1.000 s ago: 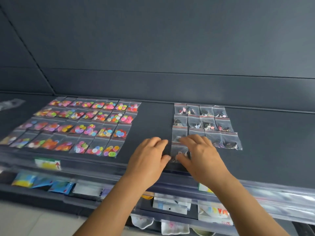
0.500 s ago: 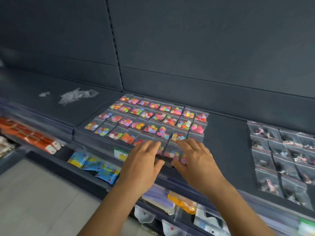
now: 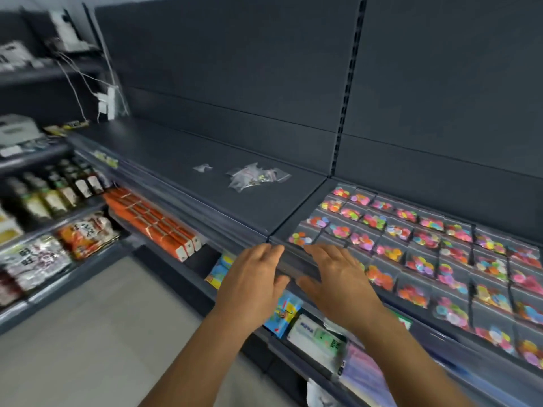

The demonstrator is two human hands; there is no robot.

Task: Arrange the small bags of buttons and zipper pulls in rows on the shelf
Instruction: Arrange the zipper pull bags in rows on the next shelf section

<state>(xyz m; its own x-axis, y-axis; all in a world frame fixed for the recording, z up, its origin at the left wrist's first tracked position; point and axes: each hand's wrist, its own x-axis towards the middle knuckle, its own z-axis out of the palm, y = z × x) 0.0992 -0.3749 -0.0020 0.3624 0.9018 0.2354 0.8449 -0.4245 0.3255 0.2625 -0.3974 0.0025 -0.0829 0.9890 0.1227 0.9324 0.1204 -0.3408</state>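
Left hand (image 3: 255, 277) and right hand (image 3: 338, 277) flat, empty, fingers straight, beside button bags (image 3: 417, 248); labels unreadable.

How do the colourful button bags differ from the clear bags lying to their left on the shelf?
The button bags lie flat in neat rows; the clear bags sit in a loose, crumpled heap. The button bags show bright mixed colours; the clear bags look mostly pale and see-through. The button bags are many, the clear bags few. Both rest on the same dark shelf.

Head view, angled down at shelf (image 3: 264, 198)
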